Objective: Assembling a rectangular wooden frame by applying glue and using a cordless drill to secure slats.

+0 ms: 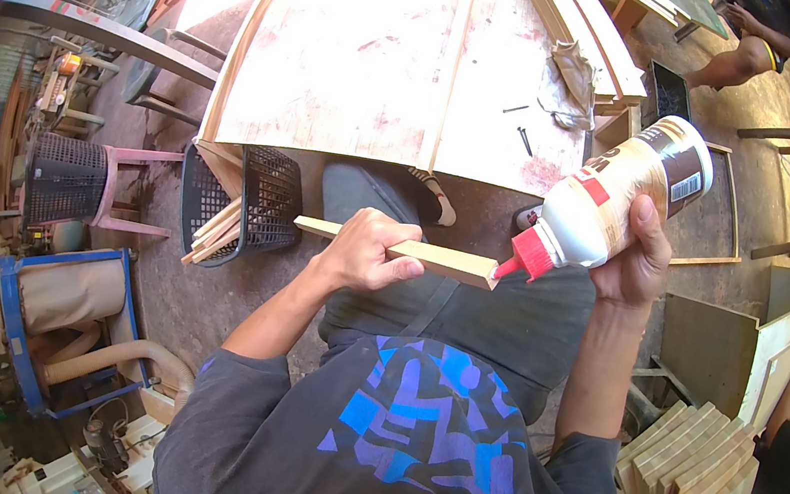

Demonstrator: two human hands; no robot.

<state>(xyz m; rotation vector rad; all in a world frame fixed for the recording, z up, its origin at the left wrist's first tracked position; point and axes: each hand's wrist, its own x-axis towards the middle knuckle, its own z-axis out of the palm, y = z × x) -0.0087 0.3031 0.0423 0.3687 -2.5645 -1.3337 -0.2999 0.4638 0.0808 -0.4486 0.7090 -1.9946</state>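
Note:
Above my lap, my left hand (372,250) is closed round a pale strip of wood (449,261), which lies roughly level from left to right. My right hand (635,252) grips a large white glue bottle (597,207) with a brown label, tipped so that its red nozzle (527,256) points down to the left. The nozzle's tip meets the right end of the strip, where a little white shows. A pale worktable (361,60) with wooden edging stands just beyond my knees.
On the table lie a crumpled cloth (573,75) and dark screws (524,141). A black basket (271,197) holding wood strips (218,230) stands left of my knees. A pink-legged stool (109,187) is farther left. Stacked boards (691,476) are at right; other people work at the right edge.

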